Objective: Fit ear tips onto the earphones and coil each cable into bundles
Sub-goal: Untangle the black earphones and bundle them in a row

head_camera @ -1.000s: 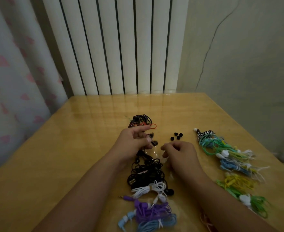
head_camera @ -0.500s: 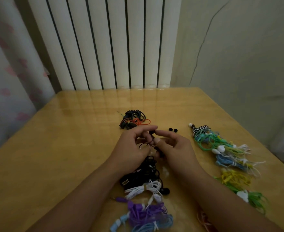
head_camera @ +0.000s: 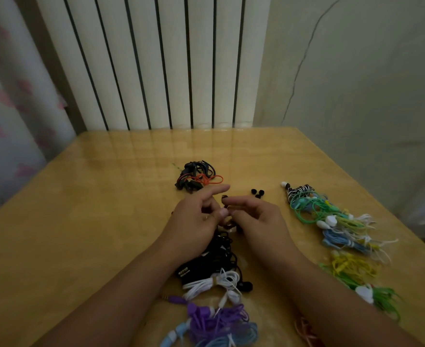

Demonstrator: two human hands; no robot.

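Right now we hold a black earbud (head_camera: 224, 196) pinched between the two hands, just above the wooden table (head_camera: 106, 209). Our left hand (head_camera: 194, 221) curls its thumb and lower fingers round the bud and its cable, with the index finger stretched out straight past the grip. Our right hand (head_camera: 256, 219) closes thumb and forefinger on the same spot from the other side; whether an ear tip already sits between those fingertips is too small to tell.

Just beyond the grip and to its right lie the loose black ear tips (head_camera: 257, 192). Directly beneath the grip, toward us, sits the tangle of black earphones (head_camera: 214, 256) that the held cable seems to run into. Farther beyond the grip, a coiled black bundle with an orange tie (head_camera: 197, 177) lies apart.

To fit the tip well, we judge it best to steady the bud stem with the left fingers, keep the tip's hole square to the nozzle, and roll it on with a slight twist rather than a straight push, since the soft tip could fold or spring away. Keeping the cable slack below the grip should stop the tangle from tugging.
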